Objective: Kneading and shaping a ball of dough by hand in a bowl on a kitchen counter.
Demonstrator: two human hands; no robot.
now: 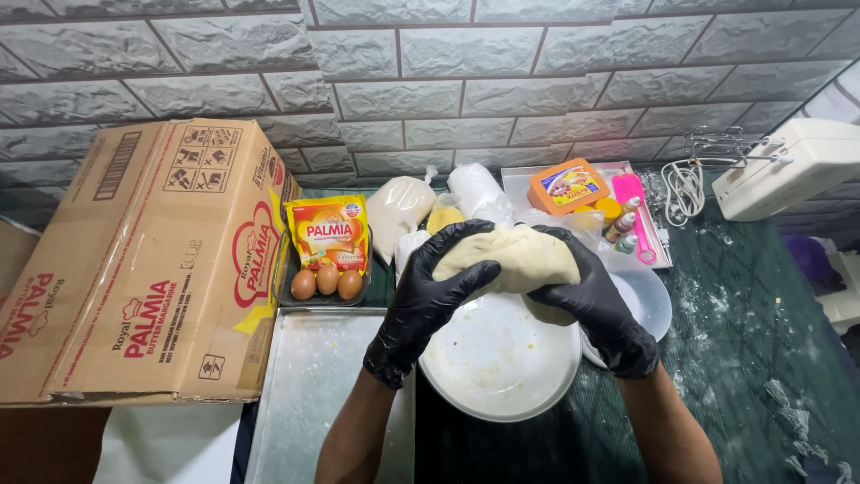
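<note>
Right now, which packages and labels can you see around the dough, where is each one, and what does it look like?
Cardboard box: far left, large, brown, with red printing and black handling symbols.
Pouch: right of the box, behind three eggs in a dark tray; yellow with a red label.
Tub: behind the dough, flat, orange, with a pictured lid.
Clear bags: centre back, plain, holding pale powder.
Small bottles: beside the tub, with coloured caps.

Both hands wear glossy black disposable gloves of thin, rubbery material. The left hand's glove (430, 300) bunches in wrinkles at its cuff, and the right hand's glove (596, 305) ends in a loose cuff. Both forearms are bare, without sleeves.
</note>
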